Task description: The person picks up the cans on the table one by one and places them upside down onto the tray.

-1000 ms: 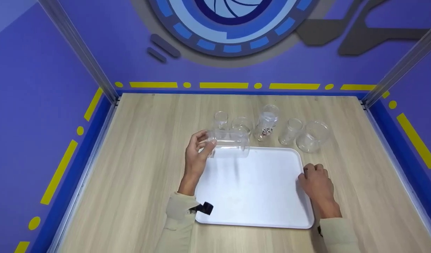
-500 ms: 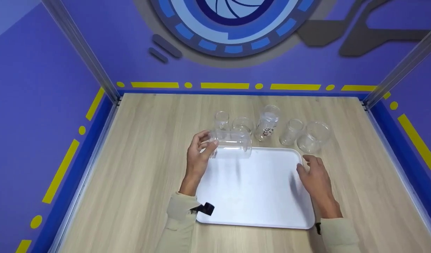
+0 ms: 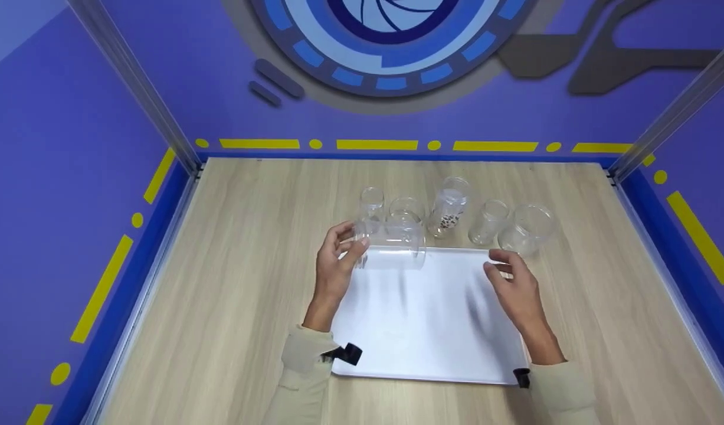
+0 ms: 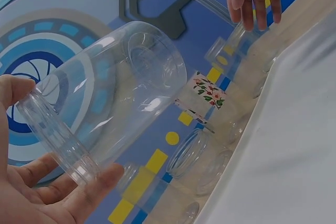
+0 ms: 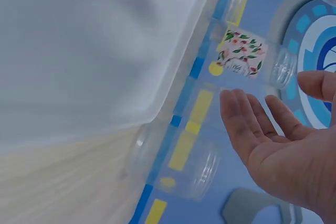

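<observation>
Swinging left and farther from the viewer, the right hand has left the right rim of the tray and is above the tray's far right part, its fingers relaxed, apart from the thumb and holding nothing. That brings it nearer the clear jar, though the two do not touch, so the left hand alone bears the jar, which has hardly moved. Left fingers and thumb curl around its ringed, narrower end. Held above the tray's far left part, the jar lies on its side, with its wider base pointing right; it looks smooth, see-through and glossy, with no contents visible. Beyond the tray, other clear containers stand upright on the table, including a tall flowered cup.
</observation>
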Demonstrator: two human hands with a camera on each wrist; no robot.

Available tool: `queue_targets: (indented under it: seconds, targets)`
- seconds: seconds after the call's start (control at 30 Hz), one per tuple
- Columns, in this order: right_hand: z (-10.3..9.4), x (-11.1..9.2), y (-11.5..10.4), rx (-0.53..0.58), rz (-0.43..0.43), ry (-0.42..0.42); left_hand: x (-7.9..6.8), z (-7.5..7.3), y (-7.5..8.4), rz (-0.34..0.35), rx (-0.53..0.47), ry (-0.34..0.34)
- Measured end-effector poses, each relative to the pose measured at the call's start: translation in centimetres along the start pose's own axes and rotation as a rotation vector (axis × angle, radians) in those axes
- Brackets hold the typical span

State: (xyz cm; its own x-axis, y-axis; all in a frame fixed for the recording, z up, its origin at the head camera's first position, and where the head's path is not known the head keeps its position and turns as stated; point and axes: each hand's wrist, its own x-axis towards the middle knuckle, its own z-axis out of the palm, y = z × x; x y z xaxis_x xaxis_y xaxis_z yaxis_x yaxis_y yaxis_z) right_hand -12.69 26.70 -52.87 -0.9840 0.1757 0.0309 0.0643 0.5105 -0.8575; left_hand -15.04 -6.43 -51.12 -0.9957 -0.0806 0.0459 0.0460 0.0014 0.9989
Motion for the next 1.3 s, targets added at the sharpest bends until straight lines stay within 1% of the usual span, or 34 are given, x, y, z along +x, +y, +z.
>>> queue_targets:
  seconds: [0.17, 0.33, 0.47, 0.63, 0.87, 1.13, 1.3]
  targets:
    - [0.8, 0.2, -1.0, 0.079, -0.002, -0.053, 0.0, 0.1, 0.2, 0.007, -0.01, -0.01]
    - [1.6, 0.3, -1.8, 0.218, -0.028, -0.092, -0.1, 0.3, 0.1, 0.014, -0.021, -0.018]
    - [2.1, 0.3, -2.3, 0.299, -0.048, -0.128, -0.2, 0.4, 0.0, 0.022, -0.025, -0.025]
    - [2.5, 0.3, -2.7, 0.345, -0.081, -0.154, -0.2, 0.5, -0.1, 0.032, -0.026, -0.036]
    - [3.1, 0.5, -3.3, 0.355, -0.105, -0.18, -0.3, 0.8, -0.1, 0.031, -0.031, -0.043]
    - [3.5, 0.5, -3.9, 0.383, -0.13, -0.198, -0.5, 1.2, 0.0, 0.011, -0.027, -0.046]
    - [3.8, 0.6, -4.3, 0.419, -0.146, -0.228, -0.5, 1.4, 0.0, 0.011, -0.038, -0.048]
